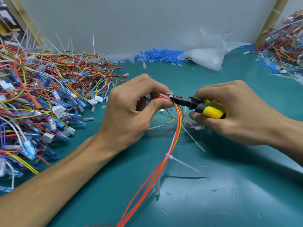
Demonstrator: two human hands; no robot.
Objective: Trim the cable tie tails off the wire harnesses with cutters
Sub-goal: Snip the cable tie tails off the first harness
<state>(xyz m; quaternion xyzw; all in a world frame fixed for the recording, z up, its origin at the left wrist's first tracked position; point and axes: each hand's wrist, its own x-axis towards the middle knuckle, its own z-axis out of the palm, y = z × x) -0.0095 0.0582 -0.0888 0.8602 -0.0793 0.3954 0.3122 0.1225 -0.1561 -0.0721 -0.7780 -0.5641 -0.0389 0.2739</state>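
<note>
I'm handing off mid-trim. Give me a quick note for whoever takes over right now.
Left hand pinches the wire harness just beside the upper cable tie.
Right hand grips the yellow-handled cutters, tips at that tie; I cannot tell whether its tail is off.
Lower cable tie on the same harness has its tail uncut.
To do: that tail, then the harness pile on the left of the green mat.

— Any writing to read here?
— None. The bag (206, 53) at the back of the worktop (229, 177) has a small dark mark near its lower left edge, too blurred to make out.
— And the cutters (208, 108)?
— No legible brand on the yellow grips. The white connectors (59, 111) show no readable print either.
</note>
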